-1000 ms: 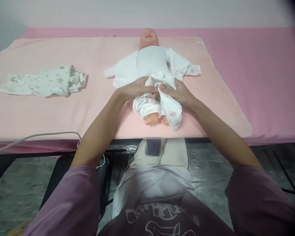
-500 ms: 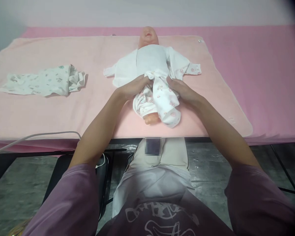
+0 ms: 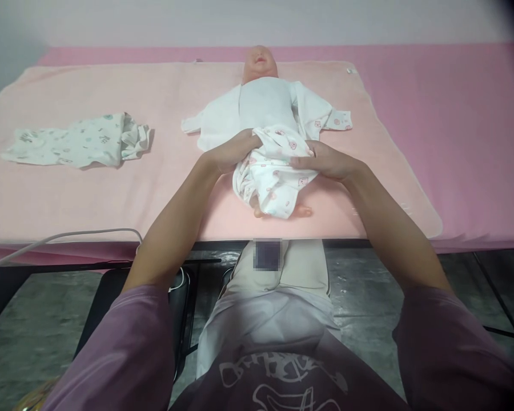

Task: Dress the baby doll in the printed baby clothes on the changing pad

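A baby doll (image 3: 260, 64) lies on its back, its head away from me and its arms in wide white sleeves. A white baby garment (image 3: 278, 182) with pink prints is bunched over its lower body, and its two feet peek out near the table edge. My left hand (image 3: 239, 149) is closed on the garment at the doll's waist, its fingertips partly hidden by cloth. On the other side, my right hand (image 3: 325, 161) pinches the garment's edge, the thumb lying on top of the cloth. The doll's white top (image 3: 265, 105) is spread out above both hands.
A folded white cloth garment (image 3: 77, 141) with green prints lies at the left. Under everything is a pale pink blanket (image 3: 163, 188) over a darker pink cover (image 3: 454, 125). A white cable (image 3: 68, 234) runs along the front left edge.
My right hand has shifted slightly right and down, gripping the garment afresh. The printed cloth that hung over the right leg is pulled across toward the left, and the second foot now shows.
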A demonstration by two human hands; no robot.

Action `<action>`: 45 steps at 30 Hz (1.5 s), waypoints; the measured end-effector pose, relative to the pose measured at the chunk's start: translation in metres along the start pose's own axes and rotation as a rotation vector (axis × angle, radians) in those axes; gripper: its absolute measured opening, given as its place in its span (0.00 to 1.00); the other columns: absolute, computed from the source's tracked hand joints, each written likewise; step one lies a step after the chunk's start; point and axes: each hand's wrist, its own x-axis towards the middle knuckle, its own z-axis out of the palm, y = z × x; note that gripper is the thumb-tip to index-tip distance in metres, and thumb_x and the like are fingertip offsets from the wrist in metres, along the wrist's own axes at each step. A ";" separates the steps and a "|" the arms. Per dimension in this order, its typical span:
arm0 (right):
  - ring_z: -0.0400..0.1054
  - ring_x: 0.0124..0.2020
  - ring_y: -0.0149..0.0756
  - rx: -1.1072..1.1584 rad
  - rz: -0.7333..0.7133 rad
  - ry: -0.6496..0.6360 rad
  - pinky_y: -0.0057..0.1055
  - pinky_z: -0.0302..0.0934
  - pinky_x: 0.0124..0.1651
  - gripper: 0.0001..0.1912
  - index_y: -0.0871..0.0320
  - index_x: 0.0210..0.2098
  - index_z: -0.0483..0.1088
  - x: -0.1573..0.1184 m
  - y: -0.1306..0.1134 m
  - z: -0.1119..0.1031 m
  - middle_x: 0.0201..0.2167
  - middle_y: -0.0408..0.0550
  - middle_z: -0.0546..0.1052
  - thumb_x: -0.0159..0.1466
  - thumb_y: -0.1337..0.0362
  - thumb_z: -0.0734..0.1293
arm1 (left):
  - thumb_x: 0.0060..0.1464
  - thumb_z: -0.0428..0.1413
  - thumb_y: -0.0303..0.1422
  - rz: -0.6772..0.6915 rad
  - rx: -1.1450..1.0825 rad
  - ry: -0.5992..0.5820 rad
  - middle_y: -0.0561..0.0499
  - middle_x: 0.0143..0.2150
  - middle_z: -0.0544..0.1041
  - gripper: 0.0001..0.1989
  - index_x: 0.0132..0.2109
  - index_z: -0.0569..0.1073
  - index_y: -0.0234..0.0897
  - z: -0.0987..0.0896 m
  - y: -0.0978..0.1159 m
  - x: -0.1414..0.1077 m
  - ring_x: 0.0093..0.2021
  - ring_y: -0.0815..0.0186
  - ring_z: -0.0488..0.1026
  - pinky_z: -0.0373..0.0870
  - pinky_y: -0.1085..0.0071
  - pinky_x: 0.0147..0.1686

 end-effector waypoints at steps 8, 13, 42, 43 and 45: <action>0.82 0.61 0.62 0.120 -0.060 0.067 0.55 0.79 0.65 0.38 0.55 0.58 0.83 0.002 0.002 0.012 0.48 0.52 0.88 0.63 0.32 0.80 | 0.67 0.64 0.62 -0.007 -0.197 -0.274 0.45 0.48 0.86 0.30 0.51 0.83 0.37 -0.009 0.000 -0.004 0.60 0.43 0.86 0.84 0.49 0.63; 0.83 0.57 0.61 0.019 0.013 0.017 0.52 0.81 0.62 0.36 0.56 0.54 0.84 0.001 0.003 0.004 0.45 0.53 0.88 0.59 0.36 0.86 | 0.56 0.73 0.66 0.032 -0.187 -0.262 0.43 0.49 0.87 0.38 0.55 0.83 0.37 -0.008 0.000 -0.004 0.59 0.42 0.87 0.84 0.50 0.62; 0.83 0.55 0.57 -0.130 -0.056 -0.111 0.49 0.80 0.60 0.41 0.56 0.54 0.84 -0.014 -0.013 0.000 0.44 0.51 0.88 0.53 0.35 0.89 | 0.54 0.75 0.63 0.022 0.072 -0.281 0.43 0.49 0.89 0.41 0.63 0.84 0.38 -0.006 0.030 -0.024 0.61 0.42 0.86 0.84 0.53 0.62; 0.83 0.54 0.56 -0.135 -0.068 -0.140 0.48 0.80 0.59 0.42 0.56 0.54 0.84 -0.015 -0.014 -0.002 0.44 0.50 0.88 0.51 0.37 0.90 | 0.55 0.75 0.64 0.031 0.070 -0.287 0.42 0.49 0.89 0.41 0.62 0.85 0.38 -0.005 0.030 -0.025 0.61 0.42 0.86 0.83 0.54 0.63; 0.83 0.56 0.55 -0.132 -0.082 -0.136 0.47 0.80 0.61 0.43 0.54 0.55 0.84 -0.015 -0.014 -0.003 0.46 0.50 0.89 0.50 0.37 0.90 | 0.54 0.74 0.66 0.032 0.054 -0.310 0.41 0.49 0.89 0.42 0.60 0.86 0.37 -0.003 0.031 -0.026 0.58 0.43 0.86 0.84 0.53 0.61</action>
